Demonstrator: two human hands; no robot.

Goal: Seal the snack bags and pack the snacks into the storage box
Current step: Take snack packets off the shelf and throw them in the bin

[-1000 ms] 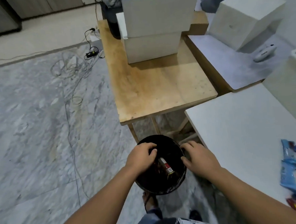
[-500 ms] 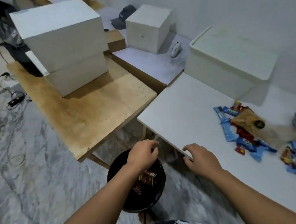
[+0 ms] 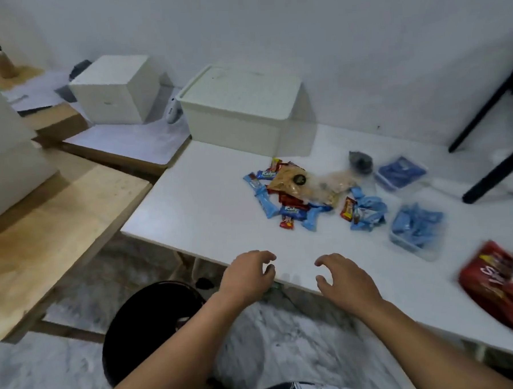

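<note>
Head view. Left hand (image 3: pixel 247 275) over the near edge of the white table (image 3: pixel 202 209), fingers loosely curled, holding nothing. Right hand (image 3: pixel 347 278) just beside it, further along the same edge, fingers likewise bent and spread, pinching nothing; whether fingertips touch the top, cannot tell.

Storage box (image 3: pixel 239 112) at the far left corner of the table, cream, lid on, against the wall. Snacks (image 3: pixel 294 198) heaped mid-table in front of the box, well apart from both hands: blue wrappers, red-brown bars, a tan bag (image 3: pixel 290 182) on top with a dark round spot. Second clump of blue wrappers (image 3: pixel 367 212) just right of the heap, an orange bar touching it. Clear tub (image 3: pixel 416 230) of blue packs toward the right edge; another blue-filled tub (image 3: pixel 399 172) behind it, nearer the far edge. Grey blurred lump (image 3: pixel 360 160) between the heap and that tub; too smeared to name. Red bag (image 3: pixel 500 285) at the near right edge, blurred, lying flat.

Black bin (image 3: pixel 143 328) on the floor below the left forearm, off the table's near left corner. Wooden table (image 3: pixel 58 234) to the left. White cube (image 3: pixel 116 88) on a lower board behind the left edge.
</note>
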